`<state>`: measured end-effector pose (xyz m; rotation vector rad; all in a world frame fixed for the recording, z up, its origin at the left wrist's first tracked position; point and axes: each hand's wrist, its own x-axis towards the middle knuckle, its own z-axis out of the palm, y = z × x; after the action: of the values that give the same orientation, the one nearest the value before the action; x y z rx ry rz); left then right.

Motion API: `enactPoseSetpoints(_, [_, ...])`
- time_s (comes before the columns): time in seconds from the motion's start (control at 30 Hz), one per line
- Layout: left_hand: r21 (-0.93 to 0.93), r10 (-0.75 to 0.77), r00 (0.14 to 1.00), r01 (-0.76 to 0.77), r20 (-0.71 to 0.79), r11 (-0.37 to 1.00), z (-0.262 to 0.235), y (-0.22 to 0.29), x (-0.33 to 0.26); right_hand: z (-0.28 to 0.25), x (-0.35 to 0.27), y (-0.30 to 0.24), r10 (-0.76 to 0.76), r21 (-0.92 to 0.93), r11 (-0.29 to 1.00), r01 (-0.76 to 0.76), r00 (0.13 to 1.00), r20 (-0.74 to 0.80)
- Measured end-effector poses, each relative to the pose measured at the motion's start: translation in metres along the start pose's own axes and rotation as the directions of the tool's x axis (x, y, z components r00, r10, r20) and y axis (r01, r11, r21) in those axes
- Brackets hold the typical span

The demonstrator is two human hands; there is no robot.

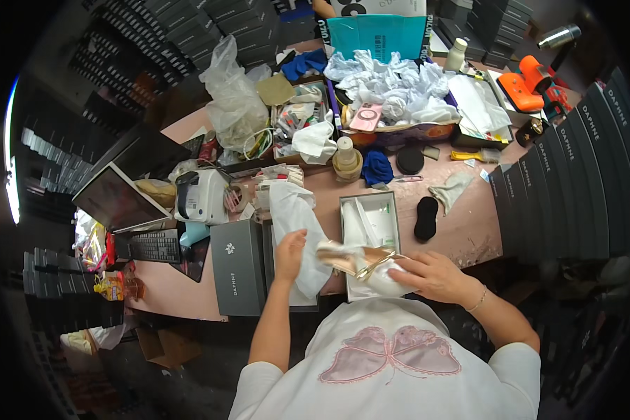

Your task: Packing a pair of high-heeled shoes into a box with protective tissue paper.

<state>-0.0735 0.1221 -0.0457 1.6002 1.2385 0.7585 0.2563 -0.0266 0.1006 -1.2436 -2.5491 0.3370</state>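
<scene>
A beige and gold strappy shoe (350, 260) is tilted over the near end of an open shoe box (393, 227), its far end slightly blurred. My right hand (430, 278) grips its right end, with white stuffing showing by the fingers. White paper or wrapping fills part of the box. To the left, a long sheet of white tissue paper (297, 210) lies over a second grey box. My left hand (291, 253) is at the sheet's left edge with fingers curled closed; whether they pinch the paper is hidden.
A dark grey box lid (238, 269) lies left of the tissue. Around the work stand a label printer (199, 196), monitor (124, 196), keyboard (154, 246), black sponge (426, 218), white cloth (451, 190) and bottle (346, 161). Stacked shoe boxes (574, 175) rise along the right edge.
</scene>
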Motion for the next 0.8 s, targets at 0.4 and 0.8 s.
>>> enactPoseSetpoints(0.4, [-0.510,-0.088,0.515,0.857,0.853,0.080,-0.013,0.024,-0.062,0.054,0.110,-0.027,0.164,0.196,0.968,-0.155,0.986,-0.029])
enactPoseSetpoints(0.8, [-0.711,-0.211,0.755,0.656,0.621,0.255,0.004,0.042,-0.086,0.077,0.116,-0.048,0.398,0.671,0.676,-0.306,0.917,0.017])
